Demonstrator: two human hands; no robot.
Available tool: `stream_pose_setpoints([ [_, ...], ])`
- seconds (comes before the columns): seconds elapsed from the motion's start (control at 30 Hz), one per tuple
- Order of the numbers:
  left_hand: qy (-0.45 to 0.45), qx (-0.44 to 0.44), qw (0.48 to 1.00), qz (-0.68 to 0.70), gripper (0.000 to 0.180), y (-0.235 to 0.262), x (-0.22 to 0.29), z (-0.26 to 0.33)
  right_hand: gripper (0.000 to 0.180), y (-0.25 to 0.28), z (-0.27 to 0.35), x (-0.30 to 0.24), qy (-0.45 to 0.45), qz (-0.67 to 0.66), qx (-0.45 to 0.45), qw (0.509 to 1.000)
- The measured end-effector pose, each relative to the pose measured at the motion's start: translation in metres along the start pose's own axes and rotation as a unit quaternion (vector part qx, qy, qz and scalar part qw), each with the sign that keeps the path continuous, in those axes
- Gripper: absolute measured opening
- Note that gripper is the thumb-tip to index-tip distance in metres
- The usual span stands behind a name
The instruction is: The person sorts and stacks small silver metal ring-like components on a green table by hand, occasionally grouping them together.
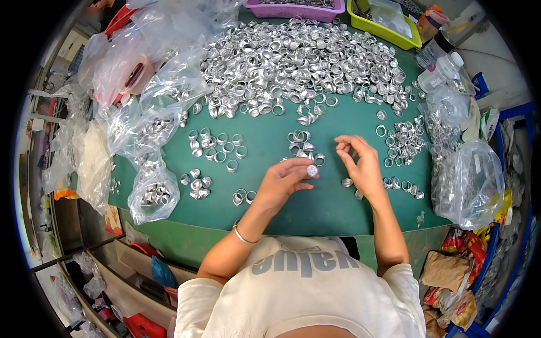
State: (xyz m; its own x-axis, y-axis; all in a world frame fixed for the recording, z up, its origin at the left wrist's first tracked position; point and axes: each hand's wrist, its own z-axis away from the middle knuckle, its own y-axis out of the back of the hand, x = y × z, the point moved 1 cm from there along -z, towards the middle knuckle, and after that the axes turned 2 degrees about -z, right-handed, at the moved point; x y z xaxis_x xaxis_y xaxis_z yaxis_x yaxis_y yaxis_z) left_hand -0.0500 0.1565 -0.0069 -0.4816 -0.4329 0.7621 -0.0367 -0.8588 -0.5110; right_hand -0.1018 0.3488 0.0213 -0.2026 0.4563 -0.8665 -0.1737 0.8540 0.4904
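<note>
A silver ring (pixel 312 170) with a round face is pinched between the thumb and fingers of my left hand (pixel 287 178). Just beyond it lies a small cluster of silver rings (pixel 300 143) on the green tabletop. My right hand (pixel 362 167) hovers to the right of that cluster, its fingers loosely bent and apart, with nothing visible in them. Beside its wrist is a short row of rings (pixel 406 186). Several rings sit in loose groups left of my left hand, including one group (pixel 221 147) and a smaller one (pixel 199 185).
A large heap of silver rings (pixel 298 62) covers the far table. Behind it stand a purple basket (pixel 296 11) and a yellow-green tray (pixel 389 28). Plastic bags (pixel 152 191) of rings line the left; a small ring pile (pixel 404 142), white bottle (pixel 442 72) and clear bags (pixel 468 183) are right.
</note>
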Motion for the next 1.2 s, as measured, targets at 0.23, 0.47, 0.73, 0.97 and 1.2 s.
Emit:
stream_pose_setpoints([
  [0.23, -0.026, 0.053, 0.997, -0.042, 0.027, 0.009, -0.006, 0.006, 0.014, -0.023, 0.005, 0.018, 0.095, 0.198, -0.014, 0.975],
  [0.47, -0.004, 0.005, 1.0, 0.018, 0.03, 0.004, -0.009, 0.009, 0.017, -0.021, 0.023, -0.001, 0.035, -0.029, 0.014, 0.999],
  [0.73, -0.005, -0.036, 0.997, 0.062, 0.031, -0.005, -0.007, 0.01, 0.018, -0.04, 0.037, 0.015, -0.028, -0.294, 0.026, 0.955],
  [0.97, 0.014, -0.016, 0.999, 0.027, 0.025, 0.004, -0.01, 0.023, 0.018, -0.041, 0.039, 0.01, -0.019, -0.216, 0.001, 0.976],
  [1.2, 0.09, 0.003, 0.954, -0.285, 0.034, 0.028, -0.015, 0.077, 0.017, -0.075, 0.036, -0.021, 0.043, -0.131, -0.087, 0.987],
])
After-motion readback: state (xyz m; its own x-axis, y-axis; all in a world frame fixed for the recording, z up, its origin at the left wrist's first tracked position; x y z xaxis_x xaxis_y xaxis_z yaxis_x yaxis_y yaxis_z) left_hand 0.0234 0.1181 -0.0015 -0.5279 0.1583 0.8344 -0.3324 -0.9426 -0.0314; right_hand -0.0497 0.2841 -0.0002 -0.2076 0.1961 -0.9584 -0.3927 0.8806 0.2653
